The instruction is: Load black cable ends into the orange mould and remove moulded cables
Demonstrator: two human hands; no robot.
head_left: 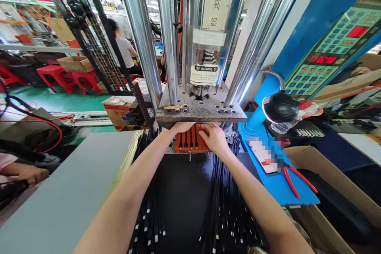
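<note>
While hands (214, 138) reach over orange block (203, 145), "WARNING" label (204, 75), "HIGH TEMPERATURE" sign (216, 6)

The press plate (201, 114) hides from me the far edge of the orange mould (202, 145) and fingertips of my left hand (183, 127); the left border crops a co-worker's forearm (13, 168); pixelation partly masks the phone (258, 151).

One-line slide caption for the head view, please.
Left hand and right hand at an orange block bearing black cables, below a metal plate.

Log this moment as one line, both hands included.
left hand: partly hidden by upper plate | right hand: at right side of orange block | black strips: on orange block
</note>
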